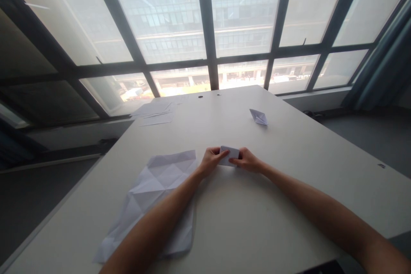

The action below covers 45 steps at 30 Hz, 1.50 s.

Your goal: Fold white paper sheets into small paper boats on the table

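Note:
A small folded piece of white paper [231,154] is held low over the middle of the white table [289,188]. My left hand [212,160] pinches its left side. Its right side is pinched by my right hand [247,162]. Both hands have their fingers closed on the paper. A large creased white sheet [157,197] lies flat on the table to the left, partly under my left forearm.
A finished folded paper shape [258,116] sits further back on the right. Several loose white sheets [156,113] lie at the table's far left corner. Large windows rise beyond the far edge. A dark curtain [382,68] hangs at the right.

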### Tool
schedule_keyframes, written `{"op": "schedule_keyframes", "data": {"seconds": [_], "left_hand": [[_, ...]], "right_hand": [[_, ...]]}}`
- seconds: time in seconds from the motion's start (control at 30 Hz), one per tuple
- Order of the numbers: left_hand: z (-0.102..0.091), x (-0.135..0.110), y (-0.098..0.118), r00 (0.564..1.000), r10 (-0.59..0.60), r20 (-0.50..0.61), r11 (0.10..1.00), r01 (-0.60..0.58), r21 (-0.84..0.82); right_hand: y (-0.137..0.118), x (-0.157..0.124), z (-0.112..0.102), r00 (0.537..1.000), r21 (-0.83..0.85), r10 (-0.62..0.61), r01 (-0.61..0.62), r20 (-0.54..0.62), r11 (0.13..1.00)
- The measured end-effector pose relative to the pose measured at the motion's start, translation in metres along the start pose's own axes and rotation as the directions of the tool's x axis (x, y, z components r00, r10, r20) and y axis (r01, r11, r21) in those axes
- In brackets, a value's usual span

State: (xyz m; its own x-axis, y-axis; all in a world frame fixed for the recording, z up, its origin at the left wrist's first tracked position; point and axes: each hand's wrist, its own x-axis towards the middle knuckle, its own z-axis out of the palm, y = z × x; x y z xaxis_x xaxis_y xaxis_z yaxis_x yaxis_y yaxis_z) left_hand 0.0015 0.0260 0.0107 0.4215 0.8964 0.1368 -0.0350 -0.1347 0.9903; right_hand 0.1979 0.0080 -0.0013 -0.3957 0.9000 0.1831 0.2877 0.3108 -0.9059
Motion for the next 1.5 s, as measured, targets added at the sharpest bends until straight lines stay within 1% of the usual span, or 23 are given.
{"op": "schedule_keyframes", "data": {"seconds": [0.1,0.23,0.33,0.4,0.53,0.6,0.77,0.9,1.03,1.13,1.2,1.3,1.37,1.5], "left_hand": [[-0.001,-0.001,0.004,1.0,-0.005,0.01,1.0,0.005,0.016],[0.0,-0.002,0.008,0.998,-0.007,0.063,0.989,-0.002,0.149],[0.001,0.0,0.008,0.995,0.012,0.097,0.973,-0.033,0.227],[0.002,0.002,0.006,0.997,0.011,0.08,0.972,-0.03,0.231],[0.004,0.005,0.003,0.998,0.047,-0.037,0.969,-0.036,0.244],[0.004,0.004,0.003,0.996,0.062,-0.062,0.966,-0.045,0.254],[0.006,0.001,0.002,0.996,0.074,-0.05,0.964,-0.059,0.259],[0.008,0.002,0.002,0.994,0.084,-0.064,0.962,-0.064,0.265],[0.007,0.002,0.004,0.995,0.099,-0.027,0.946,-0.086,0.312],[0.006,0.002,0.005,0.994,0.109,-0.004,0.931,-0.101,0.35],[0.006,0.003,0.004,0.993,0.12,-0.005,0.925,-0.11,0.364],[0.006,0.003,0.002,0.987,0.158,-0.017,0.931,-0.144,0.335],[0.007,0.002,0.003,0.977,0.21,-0.03,0.933,-0.192,0.304],[0.011,-0.002,0.007,0.933,0.351,-0.084,0.891,-0.305,0.336]], "right_hand": [[0.002,0.002,-0.001,1.0,0.012,-0.009,0.009,0.012,1.0],[0.004,0.005,-0.004,0.992,0.026,-0.084,0.087,-0.094,0.996],[0.005,0.005,-0.003,0.988,0.021,-0.096,0.099,-0.117,0.995],[0.005,0.005,-0.002,0.988,0.016,-0.093,0.095,-0.124,0.995],[0.008,0.006,0.0,0.979,-0.001,-0.095,0.097,-0.181,0.995],[0.008,0.006,0.002,0.971,-0.035,-0.119,0.114,-0.207,0.993],[0.005,0.005,0.004,0.95,-0.071,-0.175,0.162,-0.257,0.984],[0.005,0.004,0.006,0.944,-0.041,-0.162,0.156,-0.288,0.987],[0.01,0.006,0.009,0.953,0.013,-0.138,0.147,-0.268,0.989],[0.009,0.007,0.009,0.955,0.002,-0.137,0.142,-0.264,0.99],[0.006,0.007,0.008,0.947,-0.018,-0.15,0.151,-0.283,0.988],[0.0,0.007,0.007,0.922,-0.035,-0.167,0.165,-0.35,0.986],[-0.004,0.006,0.007,0.899,-0.035,-0.179,0.18,-0.399,0.983],[-0.009,0.005,0.009,0.859,-0.054,-0.241,0.243,-0.452,0.969]]}}
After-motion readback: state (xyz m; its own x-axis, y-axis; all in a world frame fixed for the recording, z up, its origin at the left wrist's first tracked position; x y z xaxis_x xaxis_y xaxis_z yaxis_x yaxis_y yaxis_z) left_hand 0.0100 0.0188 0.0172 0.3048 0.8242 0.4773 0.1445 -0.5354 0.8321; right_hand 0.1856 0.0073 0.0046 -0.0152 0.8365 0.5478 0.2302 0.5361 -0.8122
